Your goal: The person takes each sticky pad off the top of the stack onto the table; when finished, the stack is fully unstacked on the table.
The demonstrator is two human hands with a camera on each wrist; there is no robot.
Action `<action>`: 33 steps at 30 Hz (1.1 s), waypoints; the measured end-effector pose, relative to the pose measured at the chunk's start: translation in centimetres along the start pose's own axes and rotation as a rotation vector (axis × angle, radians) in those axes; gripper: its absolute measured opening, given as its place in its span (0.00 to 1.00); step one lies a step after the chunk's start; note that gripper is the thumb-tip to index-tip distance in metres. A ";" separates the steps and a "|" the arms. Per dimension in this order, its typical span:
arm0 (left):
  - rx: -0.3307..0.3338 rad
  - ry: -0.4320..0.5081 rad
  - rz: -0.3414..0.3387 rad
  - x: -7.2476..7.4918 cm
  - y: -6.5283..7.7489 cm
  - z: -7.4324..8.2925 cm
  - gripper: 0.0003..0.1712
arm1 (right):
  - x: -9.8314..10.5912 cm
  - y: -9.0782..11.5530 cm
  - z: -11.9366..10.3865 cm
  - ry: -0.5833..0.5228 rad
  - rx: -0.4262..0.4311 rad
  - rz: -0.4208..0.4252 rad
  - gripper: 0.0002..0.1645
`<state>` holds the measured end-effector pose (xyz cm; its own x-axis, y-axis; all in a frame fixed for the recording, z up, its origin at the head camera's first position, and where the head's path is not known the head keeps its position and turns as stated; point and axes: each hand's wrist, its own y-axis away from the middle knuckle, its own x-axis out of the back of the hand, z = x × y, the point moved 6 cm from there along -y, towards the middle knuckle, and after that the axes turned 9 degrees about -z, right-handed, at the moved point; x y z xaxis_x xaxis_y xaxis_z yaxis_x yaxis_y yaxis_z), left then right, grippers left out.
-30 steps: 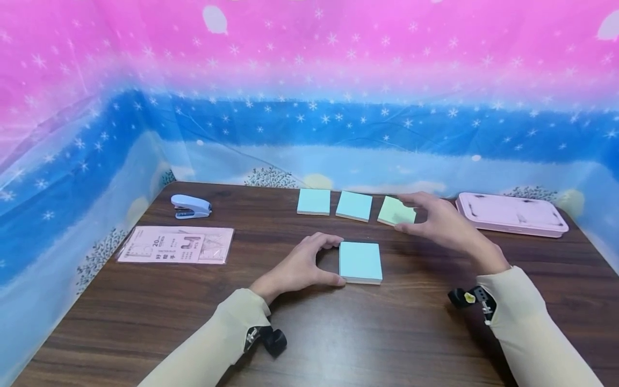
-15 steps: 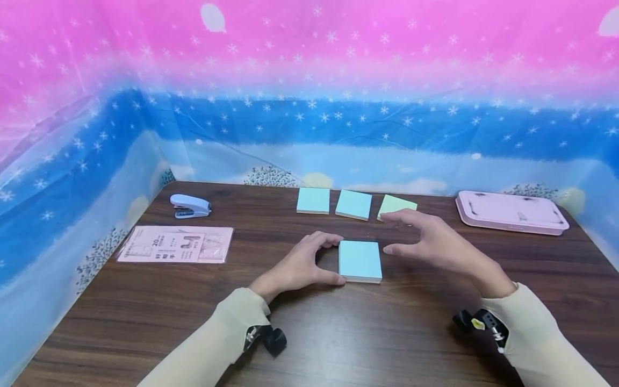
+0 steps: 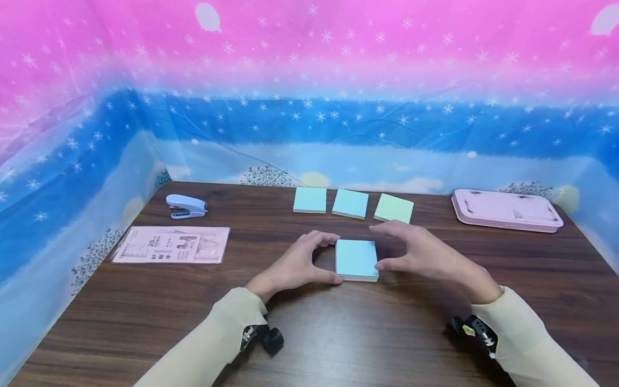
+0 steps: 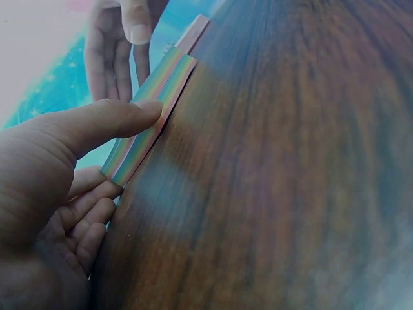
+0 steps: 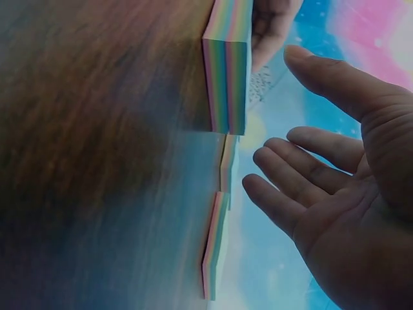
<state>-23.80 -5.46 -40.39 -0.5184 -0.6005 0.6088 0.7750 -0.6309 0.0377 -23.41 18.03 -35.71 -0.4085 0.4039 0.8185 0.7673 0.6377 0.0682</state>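
Observation:
In the head view, a stack point(image 3: 355, 258) of light-blue sticky notes lies mid-table. Its striped edges in the right wrist view show two pads, one upon the other point(image 5: 226, 84). My left hand point(image 3: 301, 262) holds the stack from the left, thumb point(image 4: 139, 118) against the near edge and fingers round the far side. On the other side, my right hand point(image 3: 419, 248) hovers with spread, relaxed fingers, its thumb tip close to the stack's right edge. Nothing is in that palm point(image 5: 348, 213). Behind stand two blue pads point(image 3: 310, 200) point(image 3: 350, 203) and a green pad point(image 3: 394, 207) in a row.
A light-blue stapler point(image 3: 186, 206) sits at the back left, with a flat pink packet point(image 3: 171, 245) in front of it. At the back right lies a pink case point(image 3: 506, 210). A patterned cloth point(image 3: 309, 121) hangs around the table's far and left edges.
My right hand has left the green pad at the back and come down and left toward the stack's right side. The left hand has kept its hold.

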 end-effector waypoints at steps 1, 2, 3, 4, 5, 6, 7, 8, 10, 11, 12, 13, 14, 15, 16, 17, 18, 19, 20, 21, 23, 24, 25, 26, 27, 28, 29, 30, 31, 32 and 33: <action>-0.002 -0.001 0.001 0.0 0.0 0.0 0.48 | -0.1 -0.1 0.0 -0.001 -0.001 -0.005 0.45; -0.004 -0.003 0.002 0.1 0.0 0.0 0.48 | -0.2 -0.1 0.0 0.002 0.003 -0.009 0.45; -0.006 -0.005 0.002 0.1 0.0 0.0 0.48 | -0.3 -0.2 -0.1 0.004 0.005 -0.013 0.45; -0.007 -0.007 0.003 0.1 0.0 0.0 0.48 | -0.4 -0.2 0.0 0.009 0.009 -0.017 0.45; -0.007 -0.007 0.003 0.1 0.0 0.0 0.48 | -0.5 -0.2 0.0 0.014 0.012 -0.021 0.45; -0.009 -0.008 0.003 0.1 0.0 0.0 0.48 | -0.6 -0.2 0.0 0.016 0.016 -0.026 0.45; -0.009 -0.009 0.004 0.1 0.0 0.0 0.48 | -0.7 -0.2 0.0 0.018 0.016 -0.030 0.46; -0.009 -0.010 0.004 0.1 0.0 0.0 0.48 | -0.8 -0.3 0.1 0.020 0.017 -0.035 0.46; -0.007 -0.009 0.006 0.1 0.1 0.0 0.48 | -0.9 -0.3 0.1 0.020 0.018 -0.041 0.47; -0.007 -0.008 0.007 0.1 0.1 -0.1 0.48 | -1.0 -0.4 0.1 0.019 0.017 -0.043 0.47; -0.006 -0.007 0.008 0.1 0.1 -0.1 0.48 | -1.1 -0.4 0.2 0.019 0.015 -0.044 0.48; -0.004 -0.007 0.010 0.1 0.1 -0.1 0.47 | -1.1 -0.4 0.2 0.016 0.012 -0.047 0.48; -0.003 -0.007 0.010 0.1 0.1 -0.1 0.47 | -1.2 -0.4 0.2 0.014 0.011 -0.050 0.48; -0.003 -0.007 0.010 0.1 0.2 -0.1 0.47 | -1.3 -0.4 0.3 0.013 0.008 -0.053 0.49; -0.002 -0.006 0.009 0.1 0.2 -0.2 0.47 | -1.4 -0.4 0.3 0.011 0.008 -0.057 0.49; -0.002 -0.007 0.008 0.1 0.2 -0.2 0.47 | -1.5 -0.4 0.3 0.007 0.005 -0.063 0.50; -0.003 -0.007 0.007 0.1 0.2 -0.2 0.47 | -1.6 -0.4 0.3 0.005 0.002 -0.069 0.51; -0.003 -0.008 0.007 0.1 0.2 -0.2 0.47 | -1.7 -0.4 0.3 0.005 0.002 -0.074 0.51; -0.004 -0.007 0.006 0.1 0.2 -0.2 0.47 | -1.7 -0.5 0.3 0.007 0.003 -0.078 0.52; -0.006 -0.007 0.007 0.1 0.2 -0.2 0.48 | -1.7 -0.5 0.3 0.010 0.004 -0.081 0.52; -0.007 -0.007 0.006 0.1 0.1 -0.1 0.47 | -1.8 -0.5 0.2 0.017 0.007 -0.087 0.53; -0.007 -0.007 0.005 0.1 0.1 -0.1 0.47 | -1.8 -0.5 0.2 0.023 0.010 -0.087 0.53; -0.007 -0.007 0.005 0.1 0.1 -0.1 0.47 | -1.8 -0.5 0.2 0.029 0.013 -0.087 0.52; -0.007 -0.007 0.004 0.1 0.0 -0.1 0.47 | -1.7 -0.5 0.2 0.033 0.014 -0.088 0.52; -0.007 -0.008 0.003 0.1 0.0 -0.1 0.47 | -1.8 -0.5 0.2 0.037 0.016 -0.088 0.52; -0.007 -0.008 0.003 0.1 0.0 -0.1 0.47 | -1.8 -0.5 0.2 0.040 0.017 -0.088 0.52; -0.008 -0.009 0.003 0.1 0.0 -0.1 0.47 | -1.8 -0.4 0.2 0.043 0.017 -0.087 0.51; -0.009 -0.009 0.003 0.0 0.0 -0.1 0.47 | -1.8 -0.4 0.2 0.045 0.017 -0.086 0.51; -0.010 -0.008 0.002 0.0 0.0 -0.1 0.47 | -1.8 -0.4 0.2 0.049 0.017 -0.085 0.51; -0.010 -0.009 0.003 0.0 0.0 -0.1 0.47 | -1.8 -0.4 0.2 0.050 0.018 -0.083 0.50; -0.011 -0.009 0.004 0.1 0.0 -0.1 0.47 | -1.8 -0.4 0.2 0.052 0.019 -0.081 0.50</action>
<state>-23.89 -5.53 -40.43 -0.5119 -0.5985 0.6162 0.7729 -0.6340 0.0262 -23.10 17.18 -37.39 -0.4420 0.3165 0.8393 0.7229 0.6796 0.1245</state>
